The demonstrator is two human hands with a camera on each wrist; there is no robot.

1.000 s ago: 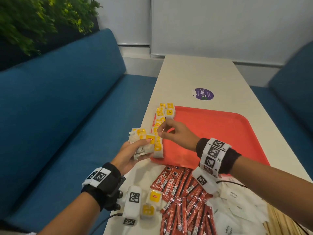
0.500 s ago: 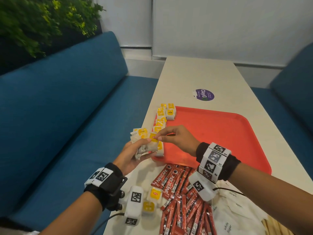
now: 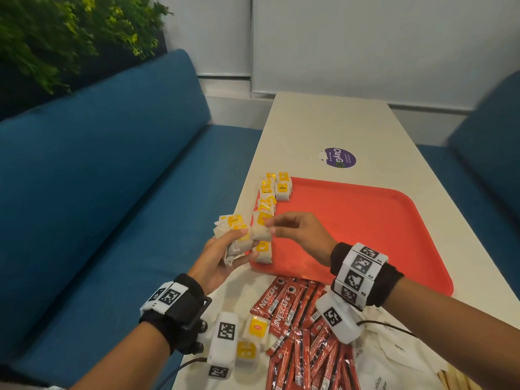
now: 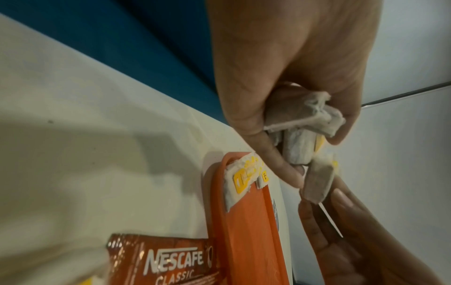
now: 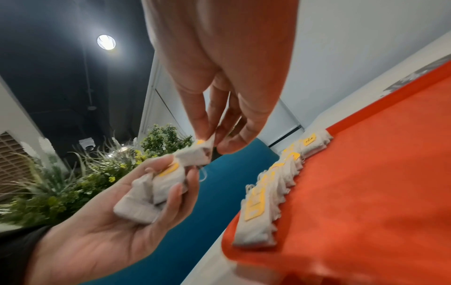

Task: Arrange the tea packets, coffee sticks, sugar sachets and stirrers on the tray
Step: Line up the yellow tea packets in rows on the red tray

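My left hand [image 3: 239, 243] hovers over the table's left edge and grips a bunch of white-and-yellow tea packets [image 3: 233, 229], also seen as the bunch [image 5: 149, 194]. My right hand [image 3: 271, 227] pinches one tea packet [image 3: 261, 230] right beside that bunch; the right wrist view shows this packet [image 5: 195, 154] touching it. A row of tea packets [image 3: 269, 198] lies along the left edge of the red tray [image 3: 365, 235]. Red coffee sticks [image 3: 298, 322] lie in a heap in front of the tray. White sugar sachets [image 3: 394, 361] and wooden stirrers [image 3: 455, 378] sit at the near right.
Two loose tea packets [image 3: 254, 333] lie on the table [image 3: 323, 122] by my left wrist. Blue sofas [image 3: 98, 206] flank the table on both sides. A purple sticker [image 3: 340, 157] is beyond the tray. Plants [image 3: 70, 32] stand at the far left.
My right hand left the row on the tray, came back to the bunch in my left hand and now pinches one packet there. The left hand stayed about where it was.
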